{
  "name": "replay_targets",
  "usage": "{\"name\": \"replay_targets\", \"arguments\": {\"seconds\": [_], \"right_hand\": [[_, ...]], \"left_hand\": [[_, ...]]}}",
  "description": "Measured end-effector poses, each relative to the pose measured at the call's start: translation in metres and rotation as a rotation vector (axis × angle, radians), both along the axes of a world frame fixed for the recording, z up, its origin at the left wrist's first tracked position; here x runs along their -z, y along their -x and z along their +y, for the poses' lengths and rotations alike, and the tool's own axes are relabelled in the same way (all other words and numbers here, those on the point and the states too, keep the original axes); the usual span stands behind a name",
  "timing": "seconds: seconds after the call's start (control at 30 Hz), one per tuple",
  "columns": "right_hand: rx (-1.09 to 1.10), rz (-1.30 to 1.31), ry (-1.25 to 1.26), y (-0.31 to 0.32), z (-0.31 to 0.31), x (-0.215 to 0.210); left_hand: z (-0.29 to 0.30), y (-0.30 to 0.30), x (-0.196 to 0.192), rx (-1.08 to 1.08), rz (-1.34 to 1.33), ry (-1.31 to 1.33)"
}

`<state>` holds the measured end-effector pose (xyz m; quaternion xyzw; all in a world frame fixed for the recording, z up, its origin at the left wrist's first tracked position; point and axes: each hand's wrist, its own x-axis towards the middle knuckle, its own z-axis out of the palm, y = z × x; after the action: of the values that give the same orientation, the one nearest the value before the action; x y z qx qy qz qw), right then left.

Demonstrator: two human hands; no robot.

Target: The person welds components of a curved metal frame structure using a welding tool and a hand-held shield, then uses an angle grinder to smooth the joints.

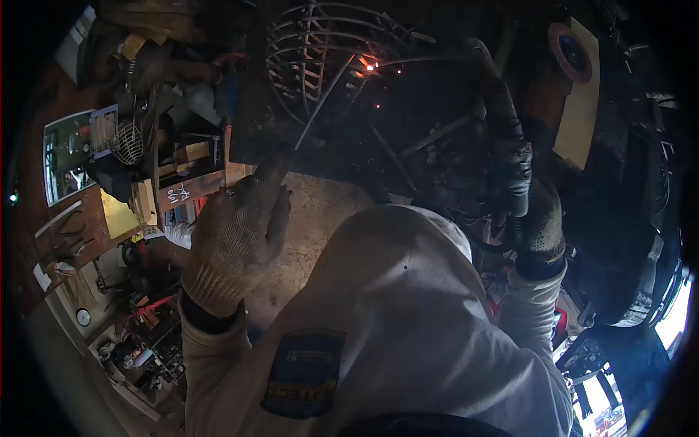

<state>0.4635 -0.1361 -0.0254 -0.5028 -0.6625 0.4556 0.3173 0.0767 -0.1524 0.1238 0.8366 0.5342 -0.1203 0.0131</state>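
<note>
My left hand (227, 240), in a ribbed work glove, is closed around a thin straight metal rod (325, 103). The rod slants up and right to a glowing spot (370, 67) by a round metal cage of curved bars (312, 51). My right hand (545, 222), also gloved, is wrapped round the handle of a dark welding holder (515, 171); part of its grip is hidden. From the holder's upper end a thin rod (437, 59) runs left toward the glow. Small orange sparks fall beneath it. The cage's lower parts are lost in shadow.
Dark bars (435, 136) lie crossed below the sparks. A disc with a reddish rim (570, 52) stands at the upper right beside a pale board (579, 109). Cluttered shelves (191, 156) and a small wire basket (129, 143) are at the left. Smoke hangs at the right.
</note>
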Motion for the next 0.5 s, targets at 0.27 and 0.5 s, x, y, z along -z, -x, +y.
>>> {"name": "replay_targets", "arguments": {"seconds": [0.27,0.5], "right_hand": [[0.08,0.16,0.299,-0.001,0.001,0.006],[0.123,0.434,0.378,0.008,0.004,-0.003]], "left_hand": [[0.009,-0.016,-0.006,-0.122,-0.103,-0.047],[0.001,0.004,0.001,0.296,0.016,-0.326]]}}
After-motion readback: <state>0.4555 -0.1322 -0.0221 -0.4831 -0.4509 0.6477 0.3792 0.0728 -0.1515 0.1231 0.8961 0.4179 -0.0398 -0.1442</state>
